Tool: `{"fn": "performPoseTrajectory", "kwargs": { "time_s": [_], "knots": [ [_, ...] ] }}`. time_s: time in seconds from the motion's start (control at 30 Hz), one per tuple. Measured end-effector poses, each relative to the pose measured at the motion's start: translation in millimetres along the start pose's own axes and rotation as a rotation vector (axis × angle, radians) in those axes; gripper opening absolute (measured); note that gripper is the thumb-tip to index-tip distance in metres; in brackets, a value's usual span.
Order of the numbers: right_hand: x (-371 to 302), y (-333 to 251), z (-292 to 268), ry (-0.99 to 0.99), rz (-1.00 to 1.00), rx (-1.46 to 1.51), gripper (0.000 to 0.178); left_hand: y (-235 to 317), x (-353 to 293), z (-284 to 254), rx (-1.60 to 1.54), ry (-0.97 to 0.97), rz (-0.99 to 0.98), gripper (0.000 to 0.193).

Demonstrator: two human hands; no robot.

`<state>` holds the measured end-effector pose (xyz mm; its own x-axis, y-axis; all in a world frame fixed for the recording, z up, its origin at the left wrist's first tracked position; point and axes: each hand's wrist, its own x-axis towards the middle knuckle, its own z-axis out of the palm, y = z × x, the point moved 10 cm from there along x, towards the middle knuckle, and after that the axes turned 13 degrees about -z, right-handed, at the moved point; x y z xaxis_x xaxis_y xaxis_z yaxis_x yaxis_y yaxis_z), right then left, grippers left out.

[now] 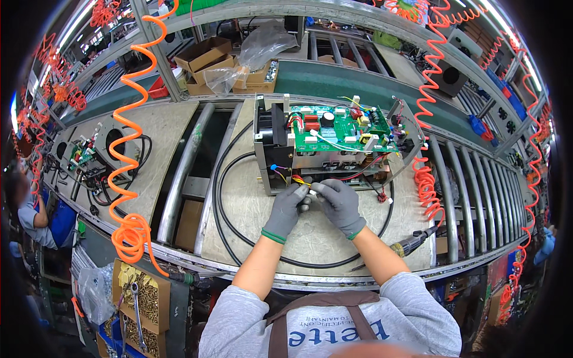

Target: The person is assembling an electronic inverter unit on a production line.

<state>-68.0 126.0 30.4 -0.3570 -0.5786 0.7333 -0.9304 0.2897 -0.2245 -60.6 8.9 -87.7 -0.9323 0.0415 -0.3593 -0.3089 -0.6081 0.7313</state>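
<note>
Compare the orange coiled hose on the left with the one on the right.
The left coiled hose hangs across the board and ends in a bunched heap near the front rail. The right coiled hose runs down beside the open machine chassis in tighter coils. Both are orange spiral air lines.

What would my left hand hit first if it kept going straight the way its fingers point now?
Probably the small white connector pinched between the left hand and right hand; it already touches it. Beyond that lies the open metal chassis under the green circuit board, though depth is unclear.
</note>
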Motion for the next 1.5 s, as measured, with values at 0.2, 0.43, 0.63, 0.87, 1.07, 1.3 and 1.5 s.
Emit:
{"fn": "performPoseTrajectory", "kwargs": {
  "time_s": [0.2, 0.43, 0.63, 0.87, 1.07, 1.3, 1.5],
  "knots": [
    [0, -8, -1, -0.013, -0.027, -0.069, 0.036, 2, -1, 5, -0.012, -0.068, 0.01, 0.015],
    [-16, 2, 0, 0.061, 0.192, 0.118, 0.031, 8, -2, 7, 0.02, -0.078, 0.019, 0.017],
    [-53, 40, 33, 0.064, 0.839, 0.891, 0.031, 9, 0, 3, 0.051, -0.1, 0.009, 0.021],
    [-53, 44, 54, -0.152, 0.877, 0.904, 0.029, 23, -11, 4, 0.524, 0.114, 0.097, 0.019],
    [-43, 46, 41, -0.116, 0.664, 0.626, 0.029, 36, -13, 4, 0.817, 0.204, 0.267, 0.021],
    [-39, 45, 29, -0.061, 0.657, 0.56, 0.027, 28, -9, 5, 0.814, 0.204, 0.226, 0.022],
    [-55, 54, 45, -0.119, 0.883, 0.656, 0.028, 20, -8, 8, 0.812, 0.192, 0.306, 0.023]
  ]
}}
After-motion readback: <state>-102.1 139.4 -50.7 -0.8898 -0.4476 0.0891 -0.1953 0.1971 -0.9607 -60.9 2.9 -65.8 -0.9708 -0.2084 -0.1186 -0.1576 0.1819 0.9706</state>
